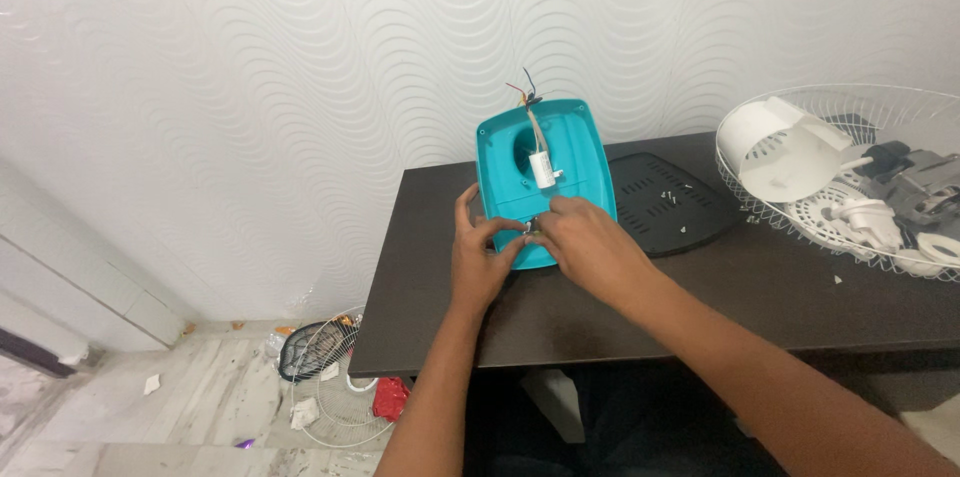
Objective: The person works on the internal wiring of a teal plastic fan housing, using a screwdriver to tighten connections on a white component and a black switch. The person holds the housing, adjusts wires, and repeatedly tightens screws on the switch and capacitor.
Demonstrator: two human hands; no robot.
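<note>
On the dark worktop (440,317) near the wall lies a teal fan housing (575,152), its white capacitor (543,169) and loose wires showing. Left hand (480,262) grips the housing's near edge, fingers curled narrow; right hand (590,242) pinches a small metal part (531,227), too small to identify. Bracing the housing firmly while working with fingertips looks wise, lest it slip.

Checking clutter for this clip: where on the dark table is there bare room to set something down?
Bare: the table front strip, near edge to hands, and its left end beside the teal housing. Crowded: the right, with black vented cover and white wire grille full of parts.
</note>
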